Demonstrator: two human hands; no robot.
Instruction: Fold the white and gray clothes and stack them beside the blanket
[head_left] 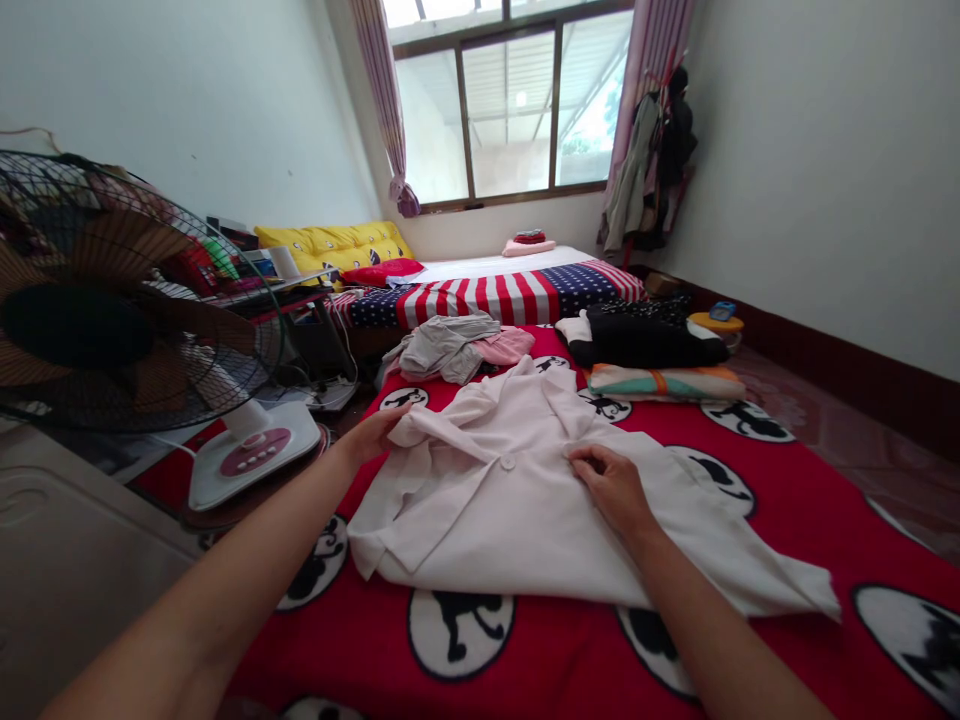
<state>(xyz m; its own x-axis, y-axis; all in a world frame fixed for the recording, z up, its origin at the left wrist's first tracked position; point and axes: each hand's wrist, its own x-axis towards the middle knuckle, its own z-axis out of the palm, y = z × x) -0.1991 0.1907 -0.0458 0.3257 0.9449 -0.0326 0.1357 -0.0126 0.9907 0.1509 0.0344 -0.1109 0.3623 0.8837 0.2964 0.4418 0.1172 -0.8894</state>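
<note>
A pale pink jacket [510,500] with a round button lies spread on a red blanket [787,500] printed with black-and-white cartoon circles. My left hand [373,434] grips the jacket's left shoulder and sleeve at its edge, fingers closed on the cloth. My right hand [611,483] rests on the jacket's front right of the button, fingers curled and pinching the fabric.
A crumpled grey and pink clothes pile [454,347] lies beyond the jacket. Folded black, white and striped garments [652,355] sit at the right. A standing fan [127,300] is close on the left. A flag-pattern bed [495,290] and window lie ahead.
</note>
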